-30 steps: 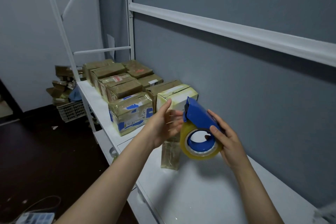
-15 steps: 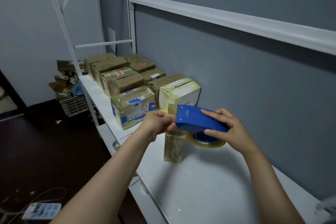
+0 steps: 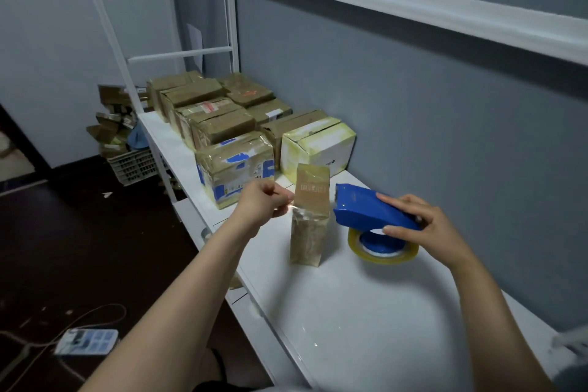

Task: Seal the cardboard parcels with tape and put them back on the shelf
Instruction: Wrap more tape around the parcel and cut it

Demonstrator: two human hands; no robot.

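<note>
Past the upright parcel (image 3: 309, 226), the shelf (image 3: 366, 312) is blocked by taped boxes (image 3: 235, 165). Its right side is taken by the tape dispenser (image 3: 366, 210) gripped in the right hand (image 3: 420, 226), its left by the left hand (image 3: 262, 202) pinching a tape strip (image 3: 288, 206). On its near side, bare shelf is left open.

Tape dispenser (image 3: 375, 212) is now tipped flat and shifted right of the upright narrow parcel (image 3: 310, 223), no longer in front of it. Its roll sits lower, near the shelf (image 3: 366, 312). Left hand (image 3: 262, 202) has drawn back left of the parcel, fingers pinching a clear tape strip (image 3: 288, 207).
</note>
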